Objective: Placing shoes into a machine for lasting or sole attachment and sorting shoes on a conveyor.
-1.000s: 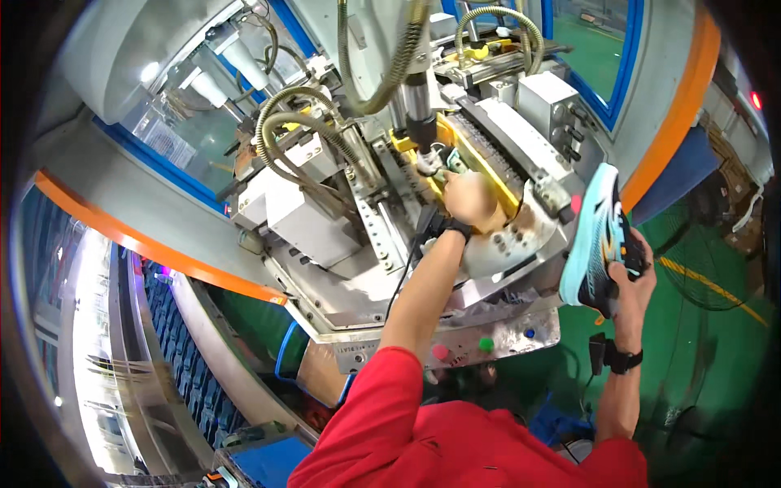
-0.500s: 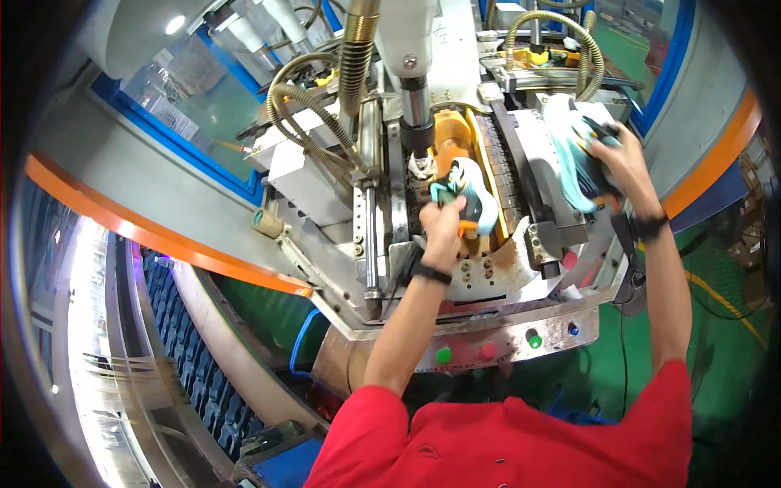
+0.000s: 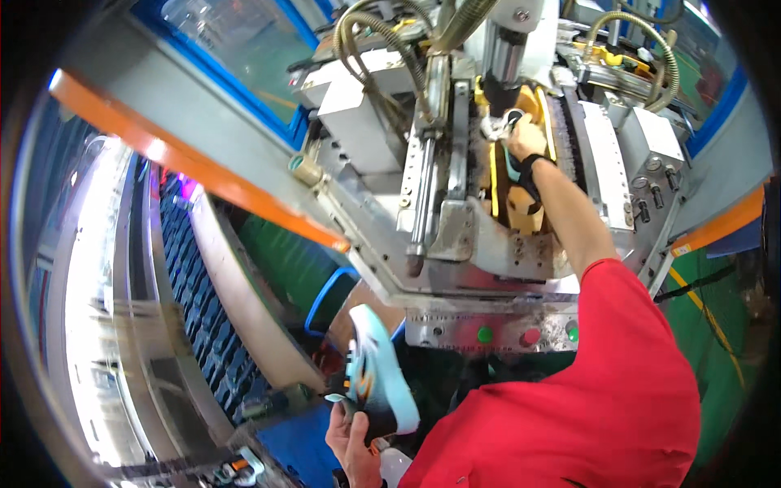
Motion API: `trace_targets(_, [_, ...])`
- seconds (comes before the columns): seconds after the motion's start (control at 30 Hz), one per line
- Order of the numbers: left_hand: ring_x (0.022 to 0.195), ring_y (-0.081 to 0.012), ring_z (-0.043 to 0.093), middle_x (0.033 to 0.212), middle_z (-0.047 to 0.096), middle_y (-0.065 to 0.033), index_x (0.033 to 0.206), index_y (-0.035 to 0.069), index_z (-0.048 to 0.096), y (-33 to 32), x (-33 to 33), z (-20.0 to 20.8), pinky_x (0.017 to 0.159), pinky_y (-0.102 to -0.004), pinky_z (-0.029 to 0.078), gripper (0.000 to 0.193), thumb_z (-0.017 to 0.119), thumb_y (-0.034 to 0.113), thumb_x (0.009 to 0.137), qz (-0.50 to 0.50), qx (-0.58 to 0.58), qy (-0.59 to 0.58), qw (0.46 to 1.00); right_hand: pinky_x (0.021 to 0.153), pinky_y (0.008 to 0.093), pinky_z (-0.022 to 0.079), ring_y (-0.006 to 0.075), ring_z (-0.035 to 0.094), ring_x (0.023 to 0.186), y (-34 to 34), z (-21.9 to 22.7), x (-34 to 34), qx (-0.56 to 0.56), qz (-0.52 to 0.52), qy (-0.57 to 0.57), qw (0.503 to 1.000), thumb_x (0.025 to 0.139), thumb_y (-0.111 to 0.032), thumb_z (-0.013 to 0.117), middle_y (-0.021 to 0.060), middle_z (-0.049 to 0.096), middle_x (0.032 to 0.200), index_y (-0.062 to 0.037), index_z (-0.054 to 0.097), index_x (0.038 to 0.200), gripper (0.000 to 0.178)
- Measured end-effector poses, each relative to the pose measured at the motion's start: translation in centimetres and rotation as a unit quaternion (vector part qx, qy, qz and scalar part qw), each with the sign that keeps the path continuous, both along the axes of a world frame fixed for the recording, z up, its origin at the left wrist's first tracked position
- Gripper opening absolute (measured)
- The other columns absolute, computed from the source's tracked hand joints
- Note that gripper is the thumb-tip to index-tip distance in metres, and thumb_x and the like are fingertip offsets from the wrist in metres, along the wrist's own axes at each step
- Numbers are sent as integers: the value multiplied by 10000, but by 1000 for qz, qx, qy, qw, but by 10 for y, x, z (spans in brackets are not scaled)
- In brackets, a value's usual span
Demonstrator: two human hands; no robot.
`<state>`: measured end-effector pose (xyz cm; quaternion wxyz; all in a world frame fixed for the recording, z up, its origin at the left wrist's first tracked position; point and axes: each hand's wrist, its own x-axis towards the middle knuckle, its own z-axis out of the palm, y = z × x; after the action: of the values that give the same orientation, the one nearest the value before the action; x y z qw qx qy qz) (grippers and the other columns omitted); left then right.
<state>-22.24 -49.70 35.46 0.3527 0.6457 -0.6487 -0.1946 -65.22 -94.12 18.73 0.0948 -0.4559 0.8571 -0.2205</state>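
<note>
My left hand (image 3: 354,443) is low at the left, away from the machine, closed around the dark collar end of a light blue and black sports shoe (image 3: 382,376). The toe of that shoe points upward. My right hand (image 3: 527,138) reaches into the yellow-lined mould bay (image 3: 495,183) of the machine. Its fingers are closed on a second shoe (image 3: 512,169), of which only a light blue bit shows beside the wrist. The hand and wristband cover most of it. A metal press rod (image 3: 504,61) stands just above and left of this hand.
A conveyor with dark ridged links (image 3: 213,301) runs along the left. An orange-edged guard (image 3: 203,179) crosses above it. Push buttons (image 3: 486,334) line the machine's front panel. More shoe parts (image 3: 244,465) lie at the bottom left. Flexible hoses (image 3: 358,49) hang over the machine.
My left hand has drawn its shoe out of the machine and down to the left. My right hand has carried its shoe from the right side into the mould bay. The view has shifted.
</note>
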Motion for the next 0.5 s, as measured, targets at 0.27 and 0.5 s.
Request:
trace_targets(0.27, [883, -134, 604, 1010, 628, -66, 1193, -50, 553, 106, -24, -34, 790, -263, 480, 295, 576, 60, 920, 405, 65, 465, 785, 789, 470, 480, 381, 604, 929, 229, 58, 124, -183, 399, 19, 898, 846, -64, 581, 186, 638, 985, -49, 599, 1154, 309])
trace_targets(0.5, [915, -159, 655, 1029, 666, -88, 1184, -64, 593, 182, -29, -102, 810, -278, 533, 329, 620, 124, 916, 420, 36, 611, 670, 790, 431, 481, 346, 575, 967, 329, -125, 182, -91, 581, -57, 807, 840, -67, 561, 149, 597, 999, -41, 600, 954, 123])
